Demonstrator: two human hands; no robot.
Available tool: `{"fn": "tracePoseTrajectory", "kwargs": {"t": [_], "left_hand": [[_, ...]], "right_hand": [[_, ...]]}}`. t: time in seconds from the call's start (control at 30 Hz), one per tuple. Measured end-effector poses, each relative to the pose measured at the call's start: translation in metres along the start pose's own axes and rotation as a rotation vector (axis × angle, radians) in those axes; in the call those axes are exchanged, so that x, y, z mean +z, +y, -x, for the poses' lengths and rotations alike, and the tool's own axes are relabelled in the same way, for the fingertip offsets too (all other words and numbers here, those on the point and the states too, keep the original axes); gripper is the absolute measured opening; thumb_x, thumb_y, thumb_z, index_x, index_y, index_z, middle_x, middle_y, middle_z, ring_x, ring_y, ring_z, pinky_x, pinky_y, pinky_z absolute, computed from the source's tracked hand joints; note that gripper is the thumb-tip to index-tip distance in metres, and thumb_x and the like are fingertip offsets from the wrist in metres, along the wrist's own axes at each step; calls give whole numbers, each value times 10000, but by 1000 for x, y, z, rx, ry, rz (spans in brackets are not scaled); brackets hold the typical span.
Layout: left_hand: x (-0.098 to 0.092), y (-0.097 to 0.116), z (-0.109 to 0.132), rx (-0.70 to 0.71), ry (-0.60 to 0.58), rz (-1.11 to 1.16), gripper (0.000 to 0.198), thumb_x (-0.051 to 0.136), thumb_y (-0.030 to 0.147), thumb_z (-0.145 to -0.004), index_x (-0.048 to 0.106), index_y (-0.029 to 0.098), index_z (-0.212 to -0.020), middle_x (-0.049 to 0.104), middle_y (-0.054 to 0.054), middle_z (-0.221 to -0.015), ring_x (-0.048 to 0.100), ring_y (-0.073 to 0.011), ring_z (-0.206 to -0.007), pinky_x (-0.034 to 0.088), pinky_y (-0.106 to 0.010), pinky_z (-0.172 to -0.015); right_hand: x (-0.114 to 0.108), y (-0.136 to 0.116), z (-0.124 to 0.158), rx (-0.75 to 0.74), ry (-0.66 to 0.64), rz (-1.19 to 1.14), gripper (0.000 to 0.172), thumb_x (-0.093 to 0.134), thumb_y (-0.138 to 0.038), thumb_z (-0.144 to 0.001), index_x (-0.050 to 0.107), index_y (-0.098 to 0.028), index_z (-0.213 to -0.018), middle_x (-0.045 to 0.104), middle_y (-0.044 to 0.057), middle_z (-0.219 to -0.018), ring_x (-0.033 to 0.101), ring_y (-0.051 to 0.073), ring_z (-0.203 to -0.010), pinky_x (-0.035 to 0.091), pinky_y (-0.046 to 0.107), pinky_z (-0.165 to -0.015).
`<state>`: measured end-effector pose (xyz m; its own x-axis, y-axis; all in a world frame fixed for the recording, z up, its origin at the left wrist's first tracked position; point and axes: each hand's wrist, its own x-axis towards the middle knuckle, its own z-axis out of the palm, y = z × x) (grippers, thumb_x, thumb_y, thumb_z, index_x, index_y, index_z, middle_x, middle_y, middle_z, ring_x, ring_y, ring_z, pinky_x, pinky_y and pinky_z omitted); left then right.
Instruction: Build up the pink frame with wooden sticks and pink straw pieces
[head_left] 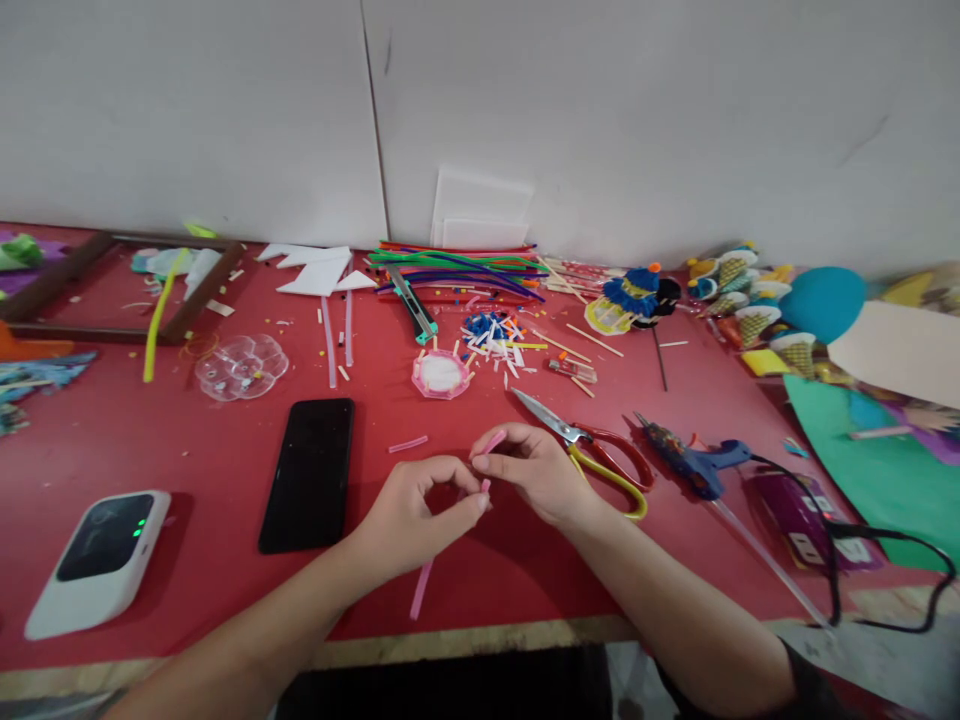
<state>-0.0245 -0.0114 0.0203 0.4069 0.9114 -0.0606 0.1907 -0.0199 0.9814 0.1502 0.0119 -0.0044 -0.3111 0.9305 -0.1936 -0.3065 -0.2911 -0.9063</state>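
My left hand (420, 515) is closed in a pinch on a pink straw (421, 588) that runs down toward the table's front edge. My right hand (529, 470) is closed too, pinching the straw's upper part, whose pink tip (495, 440) shows above the fingers. Both hands meet over the red table (187, 450). A short pink straw piece (407, 444) lies just beyond my left hand.
Scissors (592, 455) and a blue glue gun (694, 462) with its black cord lie right of my right hand. A black phone (309, 472) and a white device (97, 560) lie to the left. Cut straw bits (495, 340), long straws (457, 268), a pink ring (441, 374) and paper crafts (742, 300) fill the back.
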Motion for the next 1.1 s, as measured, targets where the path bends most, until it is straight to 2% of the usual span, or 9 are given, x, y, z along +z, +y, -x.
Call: {"fn": "tracePoseTrajectory", "kwargs": {"t": [0.17,0.4,0.53,0.67,0.8,0.9,1.03,1.1], "left_hand": [[-1,-1,-2,-22,-14,-7,143,662,262,-806,685,172,-698,725,-9,-720,657,-145,-705,500,-264,-724],[-1,-4,-1,-16,-30,-76,125,654,270,-818,699,181,-743,731,-4,-749,658,-143,-712,493,-253,-698],[2,-9,-1,-9,-23,16,112,642,252,-808,672,176,-731,710,-10,-726,658,-148,-739,504,-262,-735],[3,-10,-1,-47,-7,125,106,641,253,-791,638,176,-719,672,-4,-670,651,-150,-713,515,-272,-722],[3,-8,-2,-58,-5,81,126,647,258,-785,637,172,-693,672,-12,-674,657,-157,-725,515,-267,-703],[3,-9,-3,-66,-3,87,149,653,274,-790,631,171,-685,672,-15,-672,669,-166,-726,525,-279,-710],[3,-12,-4,-75,-15,116,183,670,301,-789,615,173,-671,659,-9,-654,686,-178,-718,533,-295,-709],[3,-13,-4,-78,-25,117,184,676,306,-791,619,171,-679,663,-11,-664,690,-181,-719,529,-290,-693]], "right_hand": [[-4,-1,-1,5,29,19,162,854,-290,-648,735,-202,-715,720,-6,-738,626,112,-648,496,251,-647],[-7,-2,-2,73,53,34,188,825,-354,-686,772,-194,-769,693,-6,-715,558,90,-619,448,228,-611],[-6,0,-1,84,-2,-3,195,842,-358,-664,766,-199,-748,716,-3,-763,610,105,-678,495,235,-667],[-4,1,1,58,-64,-13,182,818,-376,-700,758,-222,-776,702,-18,-717,605,95,-604,510,230,-599],[-5,1,0,0,7,49,167,836,-326,-672,759,-235,-789,724,-13,-765,635,106,-654,528,234,-613],[-7,1,-2,-20,61,62,226,852,-283,-643,768,-244,-849,723,-20,-748,647,107,-679,530,237,-645],[-8,1,-4,-27,80,66,234,842,-283,-656,766,-240,-873,734,-15,-757,665,106,-713,528,240,-695],[-8,0,-3,-31,82,64,303,842,-268,-656,752,-249,-945,730,-28,-744,661,99,-691,523,232,-682]]}}
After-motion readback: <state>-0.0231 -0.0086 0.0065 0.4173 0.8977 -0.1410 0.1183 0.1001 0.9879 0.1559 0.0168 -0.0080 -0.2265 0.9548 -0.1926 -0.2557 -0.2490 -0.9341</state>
